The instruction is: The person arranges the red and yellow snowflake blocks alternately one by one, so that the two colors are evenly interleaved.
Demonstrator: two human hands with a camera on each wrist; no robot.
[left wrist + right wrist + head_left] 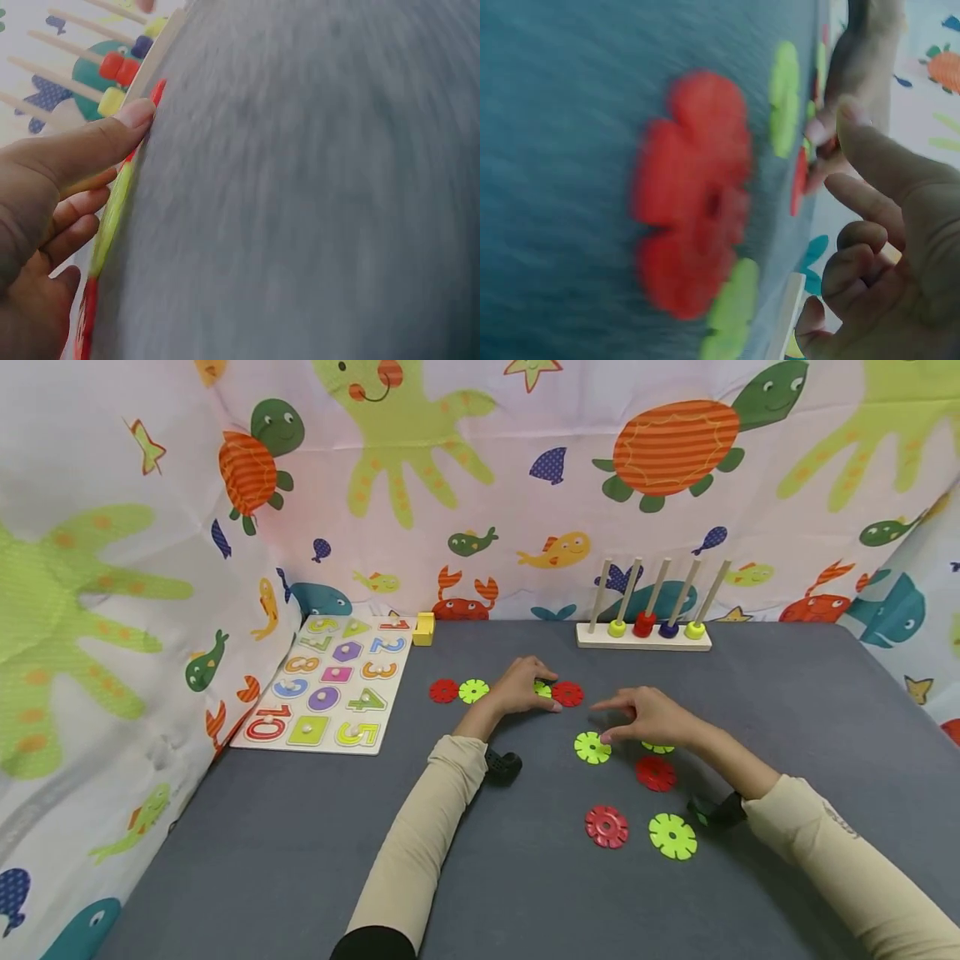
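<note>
My left hand (519,686) is low over a row of notched plastic discs, with thumb and fingertips spread about a yellow-green disc (542,690). Its thumb tip is right at the edge of the red disc (567,694) ending the row. In the left wrist view, the thumb (105,142) overlaps the row, with the other fingers loosely bent behind. My right hand (652,718) hovers empty, index finger pointing left and thumb apart from it. Just under that thumb lies a yellow-green disc (592,747). Another red disc (694,195) lies below the right palm.
Toward me lie a red disc (607,827) and a yellow-green disc (672,837). A number-and-shape puzzle board (330,673) is at left, with a yellow block (423,629) beside it. A peg stand (643,642) with beads stands at the back against the printed cloth (480,485).
</note>
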